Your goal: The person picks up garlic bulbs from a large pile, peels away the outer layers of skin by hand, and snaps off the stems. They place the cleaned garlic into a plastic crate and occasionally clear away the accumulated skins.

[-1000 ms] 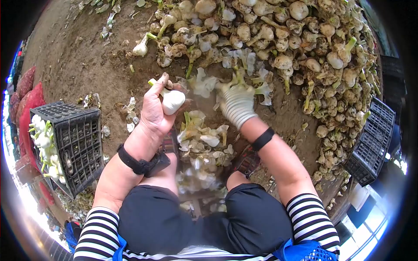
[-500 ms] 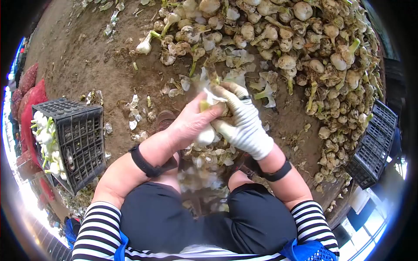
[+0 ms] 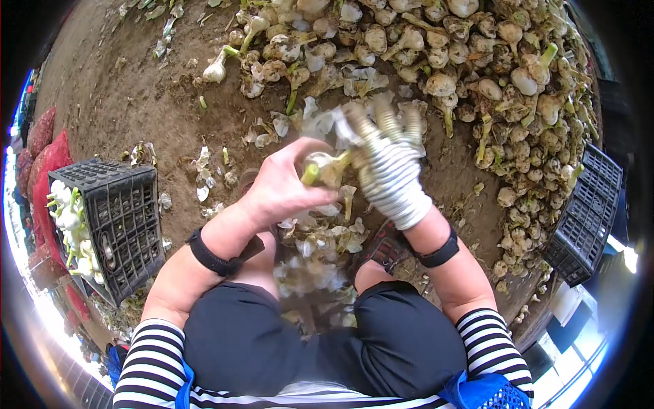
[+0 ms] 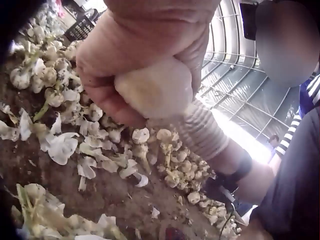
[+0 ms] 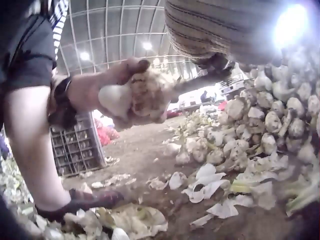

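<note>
My bare left hand [image 3: 283, 180] holds two garlic bulbs in front of my knees. One is a clean white bulb [image 4: 157, 87] tucked in the palm; its cut green stem [image 3: 310, 174] sticks out by the thumb. The other, a brownish dirty garlic bulb [image 5: 150, 92], sits at the fingertips, its stem toward the right hand. My right hand [image 3: 392, 160], in a striped white glove, is just right of the bulbs, blurred, with its fingers spread. A strip of papery garlic skin [image 3: 344, 128] is beside its fingers.
A large heap of unpeeled garlic [image 3: 490, 88] covers the far right ground. Loose peelings [image 3: 320, 242] lie between my feet. A black crate [image 3: 129, 225] with clean bulbs stands at left, near red mesh sacks [image 3: 51, 167]. Another black crate [image 3: 586, 215] is at right.
The right hand came from the peelings to the left hand, worked at the bulb there, and now has spread its fingers away. The left hand moved right, and a dirty bulb joined the white one.
</note>
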The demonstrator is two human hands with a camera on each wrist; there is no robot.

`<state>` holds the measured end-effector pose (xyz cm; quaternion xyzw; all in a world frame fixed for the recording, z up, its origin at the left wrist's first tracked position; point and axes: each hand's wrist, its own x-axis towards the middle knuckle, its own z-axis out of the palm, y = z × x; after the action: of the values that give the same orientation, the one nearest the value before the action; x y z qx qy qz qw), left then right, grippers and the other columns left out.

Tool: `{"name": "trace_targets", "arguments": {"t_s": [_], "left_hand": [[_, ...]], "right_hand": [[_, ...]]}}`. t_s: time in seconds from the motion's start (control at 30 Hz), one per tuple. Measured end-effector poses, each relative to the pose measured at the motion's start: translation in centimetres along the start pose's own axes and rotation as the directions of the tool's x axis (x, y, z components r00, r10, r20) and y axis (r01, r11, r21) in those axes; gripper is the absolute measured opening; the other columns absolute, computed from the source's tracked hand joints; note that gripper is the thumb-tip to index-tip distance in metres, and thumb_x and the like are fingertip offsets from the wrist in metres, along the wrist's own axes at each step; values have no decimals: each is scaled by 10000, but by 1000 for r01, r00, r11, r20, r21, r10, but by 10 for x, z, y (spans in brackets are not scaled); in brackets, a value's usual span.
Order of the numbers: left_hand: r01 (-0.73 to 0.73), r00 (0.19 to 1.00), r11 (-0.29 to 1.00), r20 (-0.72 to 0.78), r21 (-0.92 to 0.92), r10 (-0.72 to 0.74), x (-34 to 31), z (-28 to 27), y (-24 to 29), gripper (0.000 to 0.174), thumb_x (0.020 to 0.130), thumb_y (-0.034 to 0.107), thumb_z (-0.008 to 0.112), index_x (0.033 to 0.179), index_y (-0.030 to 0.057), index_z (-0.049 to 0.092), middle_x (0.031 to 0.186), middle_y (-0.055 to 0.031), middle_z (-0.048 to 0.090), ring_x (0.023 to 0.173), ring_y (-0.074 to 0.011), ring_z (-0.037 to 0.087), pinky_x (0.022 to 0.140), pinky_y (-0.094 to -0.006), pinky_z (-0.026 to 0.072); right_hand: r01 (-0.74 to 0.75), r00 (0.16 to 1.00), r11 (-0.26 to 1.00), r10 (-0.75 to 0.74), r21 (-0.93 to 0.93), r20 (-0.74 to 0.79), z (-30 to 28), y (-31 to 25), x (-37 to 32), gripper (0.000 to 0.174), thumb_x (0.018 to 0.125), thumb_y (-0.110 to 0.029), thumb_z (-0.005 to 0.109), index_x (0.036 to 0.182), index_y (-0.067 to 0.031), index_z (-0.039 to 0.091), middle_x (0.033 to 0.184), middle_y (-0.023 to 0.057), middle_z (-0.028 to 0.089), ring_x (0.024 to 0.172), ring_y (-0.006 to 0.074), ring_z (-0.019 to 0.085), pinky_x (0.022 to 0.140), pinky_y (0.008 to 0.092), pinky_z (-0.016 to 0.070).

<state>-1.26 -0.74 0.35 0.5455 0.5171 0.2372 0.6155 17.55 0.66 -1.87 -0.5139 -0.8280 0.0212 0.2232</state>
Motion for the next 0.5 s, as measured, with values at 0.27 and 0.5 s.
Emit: {"name": "trace_targets", "arguments": {"t_s": [0.27, 0.5], "left_hand": [[182, 976, 964, 157, -196, -153, 1, -4, 15, 428, 676, 46, 747, 1070, 14, 586, 946, -8, 638, 862, -83, 575, 804, -250, 466], [168, 974, 985, 161, -46, -159, 1, -7, 7, 370, 691, 112, 752, 1029, 49, 615, 945, -20, 645, 855, -93, 588, 798, -261, 473]], "right_hand": [[340, 937, 928, -348, 152, 30, -27, 0, 2, 529, 681, -220, 579, 1208, -184, 557, 804, -48, 538, 861, 169, 519, 865, 372, 394], [389, 916, 904, -400, 177, 31, -20, -2, 4, 552, 660, -194, 584, 1210, -166, 559, 740, -51, 483, 803, 165, 510, 802, 353, 406]]}}
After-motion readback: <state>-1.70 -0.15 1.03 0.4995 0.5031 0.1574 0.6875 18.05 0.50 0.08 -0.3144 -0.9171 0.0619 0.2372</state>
